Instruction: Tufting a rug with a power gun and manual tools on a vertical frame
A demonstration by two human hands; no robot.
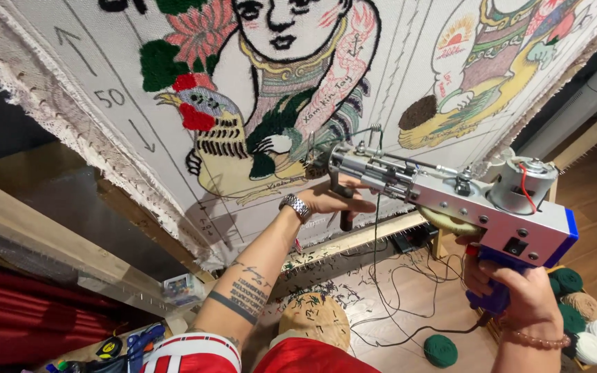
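Both hands (329, 200) (519, 290) grip tufting gun (450, 193); yarn balls (578, 321) beside.

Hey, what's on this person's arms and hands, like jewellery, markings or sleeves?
The left hand has a silver metal watch at the wrist, and dark tattoos of bands and lettering mark the forearm. The right hand wears a brown bead bracelet. Both forearms are bare.

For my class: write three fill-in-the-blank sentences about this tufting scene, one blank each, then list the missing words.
1. The right hand grips the tufting gun by its ____ handle.
2. The left hand wears a metal ____ at the wrist.
3. The ball of yarn lying alone on the wooden floor is ____.

Missing words: blue; watch; green
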